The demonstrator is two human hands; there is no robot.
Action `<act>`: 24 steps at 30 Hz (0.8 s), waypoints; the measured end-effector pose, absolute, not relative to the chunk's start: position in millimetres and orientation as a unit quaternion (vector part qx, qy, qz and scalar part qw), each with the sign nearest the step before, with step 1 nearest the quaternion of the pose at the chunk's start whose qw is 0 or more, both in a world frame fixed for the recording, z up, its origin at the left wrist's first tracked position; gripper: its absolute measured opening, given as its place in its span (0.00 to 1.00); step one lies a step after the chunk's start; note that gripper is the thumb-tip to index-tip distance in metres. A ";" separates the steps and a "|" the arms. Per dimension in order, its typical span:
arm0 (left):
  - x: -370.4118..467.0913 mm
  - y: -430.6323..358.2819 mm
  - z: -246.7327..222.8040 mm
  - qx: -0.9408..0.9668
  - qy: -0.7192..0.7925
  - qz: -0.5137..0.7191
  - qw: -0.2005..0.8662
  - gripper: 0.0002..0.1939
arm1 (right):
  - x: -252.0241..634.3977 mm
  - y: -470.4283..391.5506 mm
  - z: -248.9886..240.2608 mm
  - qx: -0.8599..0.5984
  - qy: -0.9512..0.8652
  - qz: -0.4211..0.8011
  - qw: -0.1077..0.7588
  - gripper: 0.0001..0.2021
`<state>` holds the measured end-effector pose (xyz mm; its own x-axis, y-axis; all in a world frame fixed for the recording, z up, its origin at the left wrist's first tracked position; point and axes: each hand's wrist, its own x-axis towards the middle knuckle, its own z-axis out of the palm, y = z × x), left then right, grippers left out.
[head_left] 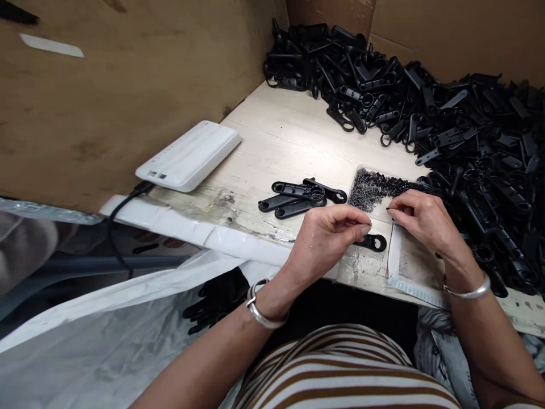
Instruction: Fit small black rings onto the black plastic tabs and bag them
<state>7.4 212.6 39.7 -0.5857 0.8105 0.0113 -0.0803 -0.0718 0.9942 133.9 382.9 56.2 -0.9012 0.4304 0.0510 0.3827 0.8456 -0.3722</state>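
Observation:
My left hand [330, 238] is pinched closed above a black plastic piece [375, 243] that lies at the table's front; what is between its fingertips is too small to name. To its right, my right hand [421, 218] pinches a tiny dark part at the near edge of a shallow clear tray [351, 190] of small black and metallic parts. Several black plastic handles [298, 196] lie crossed over one another just behind my left hand.
A big heap of black plastic pieces [447, 125] fills the back and right. A white box-shaped device [189, 156] with a black cable stands at the left, beside a cardboard wall [128, 74]. A flat pale-edged sheet [415, 261] lies beneath my right wrist.

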 end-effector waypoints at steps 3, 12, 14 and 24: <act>8.8 214.1 38.3 0.311 0.585 0.668 0.340 0.02 | 142.2 370.5 63.4 -0.150 -0.947 0.257 0.118 0.04; 15.0 215.6 36.6 0.321 0.569 0.668 0.357 0.03 | 153.1 343.3 66.1 -0.079 -0.940 0.286 0.166 0.06; 15.8 215.7 37.8 0.316 0.562 0.667 0.373 0.03 | 153.3 341.2 66.6 -0.072 -0.942 0.277 0.174 0.06; 16.8 216.1 38.8 0.299 0.540 0.678 0.399 0.04 | 155.8 336.5 66.2 -0.071 -0.955 0.223 0.184 0.05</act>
<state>16.8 216.1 38.8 -0.5028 0.8640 -0.0266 -0.2189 -0.0975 0.9709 155.8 336.5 66.2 -0.9221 0.2178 0.3199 0.0533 0.8901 -0.4526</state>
